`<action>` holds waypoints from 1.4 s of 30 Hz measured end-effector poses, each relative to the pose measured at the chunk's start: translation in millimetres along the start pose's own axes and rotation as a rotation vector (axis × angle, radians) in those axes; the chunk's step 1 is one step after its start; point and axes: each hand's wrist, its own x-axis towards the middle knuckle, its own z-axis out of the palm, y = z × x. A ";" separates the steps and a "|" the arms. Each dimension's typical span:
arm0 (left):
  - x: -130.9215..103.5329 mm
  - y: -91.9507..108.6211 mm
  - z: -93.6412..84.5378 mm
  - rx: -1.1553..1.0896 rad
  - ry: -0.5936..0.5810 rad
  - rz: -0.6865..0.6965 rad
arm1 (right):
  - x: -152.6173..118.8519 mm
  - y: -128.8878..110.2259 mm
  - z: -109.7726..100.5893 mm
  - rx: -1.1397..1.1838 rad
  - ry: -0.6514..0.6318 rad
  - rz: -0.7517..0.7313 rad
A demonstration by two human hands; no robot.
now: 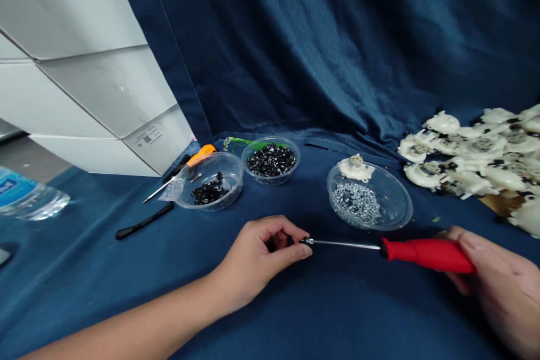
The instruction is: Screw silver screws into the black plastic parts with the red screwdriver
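My right hand [498,275] is wrapped round the red handle of a screwdriver [426,254], whose shaft points left. Thumb and forefinger of my left hand [270,250] pinch a small black part [304,241], mostly hidden by the fingertips. At the screwdriver's tip sits a small silver screw [311,241], touching or very near the black part. Just beyond my hands stands a clear bowl [400,208] of silver screws [358,202], with a white plastic housing [355,169] at its far rim.
Two more clear bowls hold black parts: one bowl [236,185] nearer, another [295,166] behind it. An orange-handled screwdriver [201,154] and a black tool [143,221] lie left. White housings [476,152] are piled right. A water bottle [29,194] lies by white boxes [80,107].
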 end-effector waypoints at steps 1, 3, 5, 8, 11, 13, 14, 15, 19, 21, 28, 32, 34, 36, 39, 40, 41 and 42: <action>0.0 -0.4 -0.2 0.002 -0.004 0.005 | -0.8 -2.3 1.5 -0.046 -0.042 -0.007; 0.1 -0.9 -0.6 -0.005 -0.002 0.001 | -2.0 -8.1 6.7 0.031 0.040 -0.032; 0.1 -0.6 -0.9 -0.020 0.008 -0.016 | -2.1 -11.3 10.9 0.150 0.110 -0.038; 0.3 0.8 -0.7 -0.011 -0.003 -0.014 | -0.4 -6.0 7.3 0.142 0.027 0.038; 0.5 1.8 -0.5 0.020 -0.030 -0.001 | 0.9 1.4 -0.4 -0.010 -0.116 0.101; 0.6 1.4 -0.6 0.029 -0.038 -0.005 | 0.4 0.0 0.0 0.026 -0.052 0.058; 0.6 0.8 -0.7 0.029 -0.039 -0.010 | -0.1 -2.4 1.9 0.083 0.002 0.043; 0.5 0.2 -1.0 0.026 -0.036 -0.012 | -0.7 -5.1 4.2 0.144 0.046 0.042; -1.0 -2.1 -1.4 0.038 -0.013 0.030 | 0.0 -7.3 7.8 0.177 -0.033 0.085; -2.4 -1.4 -0.7 0.058 -0.009 0.061 | 1.7 -2.7 5.4 0.078 -0.105 0.084; -5.7 4.5 1.4 0.060 0.045 0.101 | -2.6 -21.6 16.8 0.070 -0.044 0.036; -5.8 -0.8 -1.8 -0.082 -0.043 0.157 | -5.9 -37.4 22.6 0.256 0.102 0.175; -5.6 -3.5 -3.1 -0.154 -0.050 0.182 | -5.4 -37.4 19.0 0.362 0.161 0.236; -5.3 -4.0 -3.3 -0.163 -0.039 0.168 | -3.3 -35.4 13.6 0.470 0.217 0.271; -5.6 -0.2 -1.5 0.011 -0.044 0.143 | 1.5 -35.0 8.5 0.594 0.290 0.276; -6.2 1.5 -0.7 0.101 -0.046 0.151 | 3.1 -36.0 8.4 0.603 0.299 0.275; -6.9 3.1 0.2 0.195 -0.046 0.169 | 4.6 -37.1 9.0 0.596 0.299 0.277; -7.7 4.3 0.9 0.293 -0.043 0.192 | 5.8 -38.1 10.3 0.580 0.290 0.279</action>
